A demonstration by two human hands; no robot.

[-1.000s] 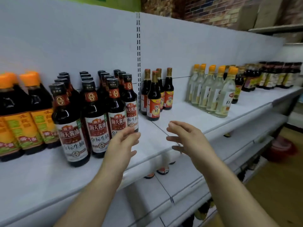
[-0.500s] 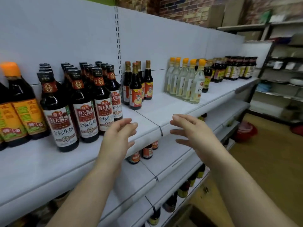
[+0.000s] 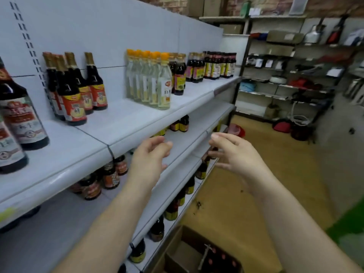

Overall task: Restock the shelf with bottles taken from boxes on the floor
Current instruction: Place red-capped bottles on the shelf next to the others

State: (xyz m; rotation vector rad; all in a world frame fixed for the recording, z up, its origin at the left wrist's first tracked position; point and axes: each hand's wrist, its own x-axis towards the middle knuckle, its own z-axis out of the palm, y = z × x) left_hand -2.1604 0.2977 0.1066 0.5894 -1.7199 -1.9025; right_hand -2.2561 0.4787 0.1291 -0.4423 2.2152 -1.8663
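Note:
My left hand (image 3: pixel 149 156) and my right hand (image 3: pixel 234 154) hover side by side in front of the white shelf (image 3: pixel 126 133), both empty with fingers spread. On the top board stand dark soy sauce bottles (image 3: pixel 17 123) at the far left, gold-capped dark bottles (image 3: pixel 76 89) further right, then clear bottles with orange caps (image 3: pixel 149 79). Below my arms an open cardboard box (image 3: pixel 199 255) lies on the floor, with red bottle caps (image 3: pixel 222 259) showing inside.
Lower boards hold more dark bottles (image 3: pixel 102 178). More dark bottles (image 3: pixel 214 65) fill the far end of the top board. A red basin (image 3: pixel 236 131) sits on the yellowish floor (image 3: pixel 275 174). A dark rack with goods (image 3: pixel 295 75) stands at the back right.
The view has swung right and down, so the soy sauce bottles slid to the left edge and the box on the floor came into sight. Both hands stay empty and apart.

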